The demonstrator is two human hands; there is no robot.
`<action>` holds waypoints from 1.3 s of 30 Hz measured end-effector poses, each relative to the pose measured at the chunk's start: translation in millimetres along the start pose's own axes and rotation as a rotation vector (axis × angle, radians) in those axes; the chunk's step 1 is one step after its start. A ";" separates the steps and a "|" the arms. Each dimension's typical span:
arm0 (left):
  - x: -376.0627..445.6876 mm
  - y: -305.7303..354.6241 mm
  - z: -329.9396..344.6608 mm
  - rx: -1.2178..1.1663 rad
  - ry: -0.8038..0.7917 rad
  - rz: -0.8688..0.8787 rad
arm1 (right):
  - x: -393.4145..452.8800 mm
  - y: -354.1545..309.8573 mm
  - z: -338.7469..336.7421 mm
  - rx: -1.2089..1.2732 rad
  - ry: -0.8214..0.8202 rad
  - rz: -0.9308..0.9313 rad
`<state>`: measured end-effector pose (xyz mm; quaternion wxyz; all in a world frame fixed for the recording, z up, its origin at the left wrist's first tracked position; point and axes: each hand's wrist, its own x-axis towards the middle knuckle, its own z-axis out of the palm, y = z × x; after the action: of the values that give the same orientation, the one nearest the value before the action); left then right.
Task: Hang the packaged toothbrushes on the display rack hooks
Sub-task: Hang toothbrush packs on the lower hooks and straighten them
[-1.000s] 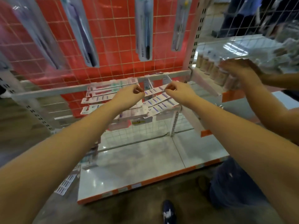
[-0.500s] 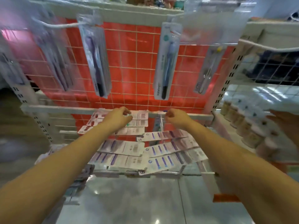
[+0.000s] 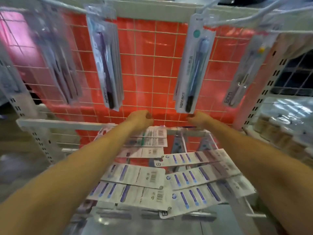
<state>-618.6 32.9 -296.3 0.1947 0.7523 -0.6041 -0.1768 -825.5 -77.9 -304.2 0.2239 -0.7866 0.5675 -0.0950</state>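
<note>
Hands reach far into the rack, side by side in front of the red grid panel (image 3: pixel 145 68). The left hand (image 3: pixel 140 119) has its fingers curled in; whether they pinch anything cannot be told from here, since the fingertips are turned away. The right hand (image 3: pixel 199 120) also has its fingers curled and seems to pinch the end of a thin dark strip (image 3: pixel 188 127) that runs left from it along the white crossbar (image 3: pixel 64 123), though blur makes that uncertain. Just above the right hand hangs a blue toothbrush pack (image 3: pixel 194 68), its lower edge close to the knuckles. To its left hangs a purple pack (image 3: pixel 105 65) with more packs stacked behind it, and farther left another bunch (image 3: pixel 59 65), blurred. At the far right hangs a pack with a yellow dot (image 3: pixel 245 72). All of these hang from white hooks (image 3: pixel 237 22) along the top rail. Below the arms, more packs lie flat in overlapping rows: those on the left (image 3: pixel 135 175) show barcodes, those on the right (image 3: pixel 196 180) show rows of blue marks. Near the right edge stand clear-wrapped jars (image 3: pixel 281 133) on a shelf. Below the flat packs lies a pale shelf (image 3: pixel 149 224).
</note>
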 end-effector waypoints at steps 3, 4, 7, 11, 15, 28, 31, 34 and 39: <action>14.8 -3.4 1.8 0.031 0.000 0.039 | 14.1 1.3 0.5 0.015 -0.026 0.009; 20.0 -5.3 2.7 0.030 0.000 0.052 | 17.9 3.1 1.8 0.001 -0.046 0.017; 30.9 -10.2 4.6 0.027 -0.010 0.082 | 26.6 10.8 8.4 -0.001 -0.131 0.056; 38.9 -15.6 6.7 0.027 -0.061 0.098 | 52.9 23.6 16.5 0.034 -0.117 0.066; 41.0 -20.7 5.7 0.029 -0.072 0.111 | 61.0 23.6 23.8 -0.089 -0.131 0.084; 45.6 -24.2 0.3 -0.019 -0.073 0.121 | 59.4 18.5 32.3 -0.255 -0.233 0.050; 47.0 -24.3 0.3 -0.024 -0.090 0.117 | 59.1 15.5 29.2 -0.280 -0.276 0.057; 48.6 -26.0 1.8 -0.024 -0.100 0.107 | 65.6 18.3 29.5 -0.319 -0.312 0.069; 47.9 -29.2 2.7 -0.021 -0.114 0.091 | 64.2 21.1 25.4 -0.212 -0.304 0.093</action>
<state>-585.4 -8.4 -314.9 0.1754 0.7108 -0.6458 -0.2166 -811.5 -137.1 -343.0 0.2272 -0.7838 0.5699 0.0956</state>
